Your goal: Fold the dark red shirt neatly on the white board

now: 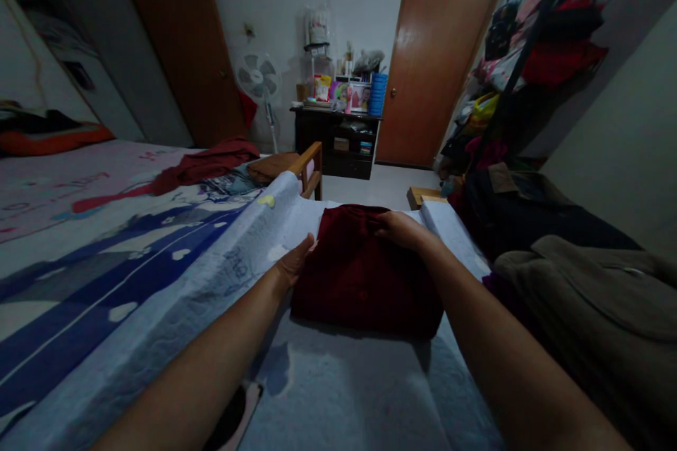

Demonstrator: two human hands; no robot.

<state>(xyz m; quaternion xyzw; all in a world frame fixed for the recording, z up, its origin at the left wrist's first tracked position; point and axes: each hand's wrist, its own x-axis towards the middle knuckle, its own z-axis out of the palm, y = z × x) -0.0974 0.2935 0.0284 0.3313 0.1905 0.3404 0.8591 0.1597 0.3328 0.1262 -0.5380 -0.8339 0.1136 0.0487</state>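
A folded dark red garment lies on the light blue quilted cover in front of me. My left hand rests against its left edge, thumb stretched out; the other fingers are mostly hidden beside the cloth. At the garment's far edge, my right hand is closed, its fingers pinching the fabric near the top. A small ring-like mark shows faintly on the garment's front.
The light blue cover has raised sides. To the left is a bed with a patterned sheet and loose clothes. Brown clothing is heaped at right. A fan, dark cabinet and door stand beyond.
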